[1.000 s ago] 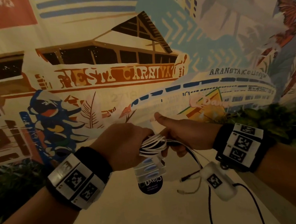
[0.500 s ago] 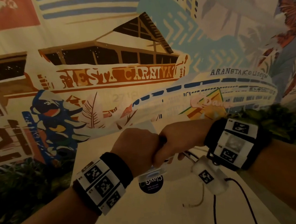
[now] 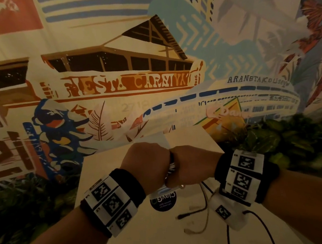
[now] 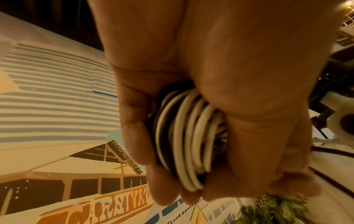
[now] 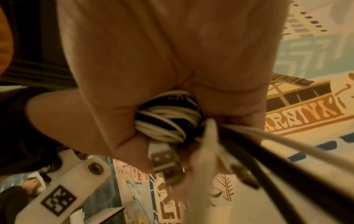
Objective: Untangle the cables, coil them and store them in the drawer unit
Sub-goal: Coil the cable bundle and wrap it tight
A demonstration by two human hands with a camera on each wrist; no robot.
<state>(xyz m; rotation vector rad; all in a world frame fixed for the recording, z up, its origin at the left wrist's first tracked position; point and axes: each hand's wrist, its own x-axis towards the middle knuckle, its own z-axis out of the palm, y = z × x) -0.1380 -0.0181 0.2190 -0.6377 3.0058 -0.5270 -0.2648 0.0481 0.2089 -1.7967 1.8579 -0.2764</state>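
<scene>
We hold both fists together above the table (image 3: 128, 243), near its far edge, the mural (image 3: 125, 86) beyond. Our left hand (image 3: 146, 164) and right hand (image 3: 194, 166) curl tight round the coil (image 4: 184, 139) between them, loops upright. Loose cable ends (image 3: 202, 212) hang to the table.

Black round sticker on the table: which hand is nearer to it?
Left, narrowly. The left hand hangs just above the sticker, slightly left; the right hand sits above and further right. Both grip the coil.

Dim, warm amber light; wrist views blurred close up, edges bent by wide-angle distortion.
</scene>
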